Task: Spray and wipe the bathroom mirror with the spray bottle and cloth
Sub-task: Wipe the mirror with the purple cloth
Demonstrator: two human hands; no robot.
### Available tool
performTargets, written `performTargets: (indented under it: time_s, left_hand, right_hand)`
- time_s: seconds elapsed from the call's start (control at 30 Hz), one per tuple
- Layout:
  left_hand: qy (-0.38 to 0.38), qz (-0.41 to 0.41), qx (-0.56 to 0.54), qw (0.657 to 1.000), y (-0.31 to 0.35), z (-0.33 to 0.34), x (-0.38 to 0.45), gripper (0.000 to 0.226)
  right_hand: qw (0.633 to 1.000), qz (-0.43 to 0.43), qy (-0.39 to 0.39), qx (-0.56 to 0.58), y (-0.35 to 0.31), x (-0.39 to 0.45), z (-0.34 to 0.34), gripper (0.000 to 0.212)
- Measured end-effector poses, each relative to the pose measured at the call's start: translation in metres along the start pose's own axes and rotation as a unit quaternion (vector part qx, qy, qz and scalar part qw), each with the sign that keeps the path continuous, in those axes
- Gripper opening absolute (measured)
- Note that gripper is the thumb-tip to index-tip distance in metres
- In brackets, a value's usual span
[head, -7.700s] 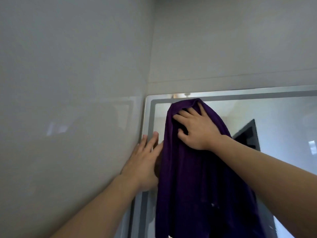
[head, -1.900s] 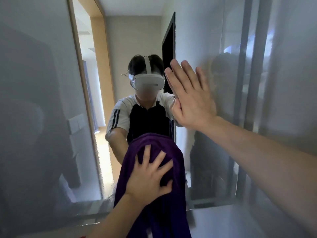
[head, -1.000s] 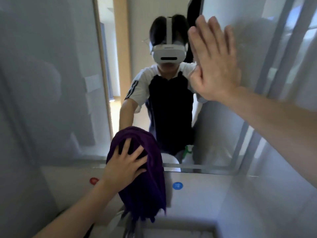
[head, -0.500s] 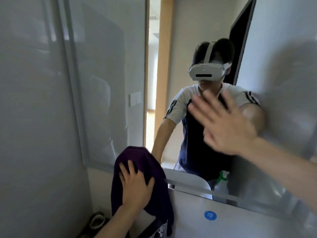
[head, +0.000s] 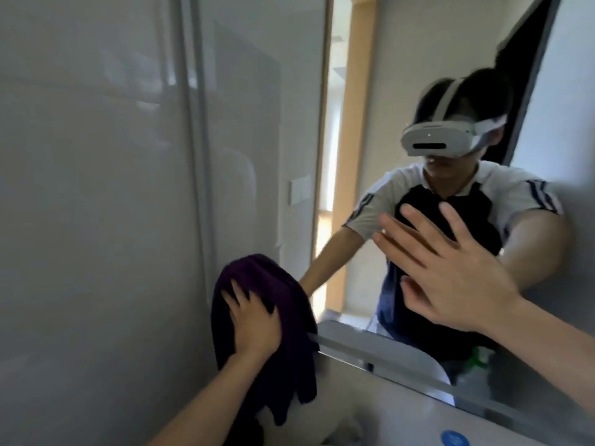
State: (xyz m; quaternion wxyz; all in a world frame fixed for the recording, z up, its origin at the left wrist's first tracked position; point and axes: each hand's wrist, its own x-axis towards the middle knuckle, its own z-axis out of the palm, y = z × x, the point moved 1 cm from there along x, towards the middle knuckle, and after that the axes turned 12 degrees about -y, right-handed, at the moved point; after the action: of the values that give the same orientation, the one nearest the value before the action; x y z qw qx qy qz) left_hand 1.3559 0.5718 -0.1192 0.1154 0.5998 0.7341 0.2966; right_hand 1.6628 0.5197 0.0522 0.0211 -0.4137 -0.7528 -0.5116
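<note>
The bathroom mirror [head: 244, 130] fills most of the view and reflects a person wearing a white headset. A dark purple cloth [head: 289, 320] hangs at the mirror's lower left corner. My left hand [head: 254, 323] presses it flat against the glass with fingers spread. My right hand [head: 450, 268] is held up in front of the mirror to the right, fingers straight and spread, holding nothing. The spray bottle shows only as a reflection [head: 476, 365] at the lower right, with a green trigger head.
A grey tiled wall [head: 80, 220] runs along the left. Below the mirror's bottom edge lies a white surface with a round blue sticker [head: 454, 438]. The reflection shows a wooden door frame [head: 354, 140] and a dark doorway.
My left hand has carried the cloth down to the mirror's lower left corner. My right hand has dropped from high on the glass to mid-height. The view has swung left.
</note>
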Motion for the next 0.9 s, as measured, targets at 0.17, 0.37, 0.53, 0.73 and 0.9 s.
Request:
performTargets:
  time_s: [0.17,0.37,0.53,0.73,0.9]
  left_hand:
    - [-0.009,0.048,0.104,0.993,-0.010,0.020,-0.010,0.079]
    - [0.027,0.105,0.032,0.994,-0.044,-0.007,0.019,0.077]
    - [0.022,-0.045,-0.148,0.988,-0.032,-0.010,0.022,0.066]
    - [0.031,-0.031,-0.160,0.986,-0.052,-0.006,0.032,0.076]
    - [0.036,0.001,-0.190,0.981,-0.055,-0.006,0.022,0.080]
  right_hand:
    - [0.997,-0.075,0.003,0.012,-0.049,0.032,0.009,0.079]
    - [0.998,-0.051,0.024,0.010,-0.088,0.071,0.017,0.074]
    - [0.997,-0.059,0.047,0.031,-0.090,0.069,0.019,0.075]
    - [0.996,-0.059,0.060,0.028,-0.090,0.069,0.018,0.072]
    - [0.996,-0.060,0.057,0.029,-0.091,0.069,0.019,0.071]
